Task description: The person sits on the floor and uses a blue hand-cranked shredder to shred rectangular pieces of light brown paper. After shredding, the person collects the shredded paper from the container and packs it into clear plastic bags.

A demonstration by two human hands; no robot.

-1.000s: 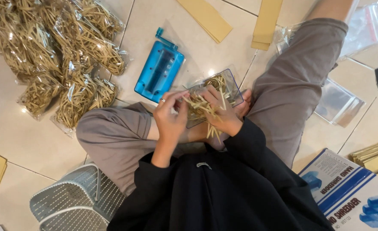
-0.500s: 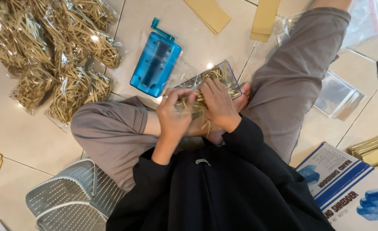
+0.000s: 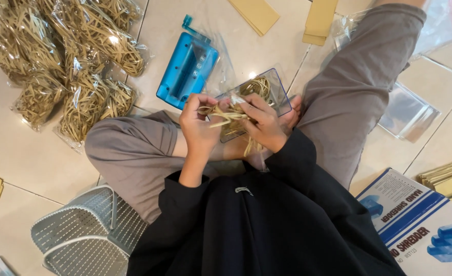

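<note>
Both arms in black sleeves bend inward over the lap. The left hand (image 3: 199,121) and right hand (image 3: 265,122) meet close together, fingers curled in a pinching grip.

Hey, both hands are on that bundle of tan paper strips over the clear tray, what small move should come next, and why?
Probably gather the loose ends. The left hand and right hand pinch the paper strips above the clear tray, yet several strips splay out sideways and hang below the right hand.
</note>
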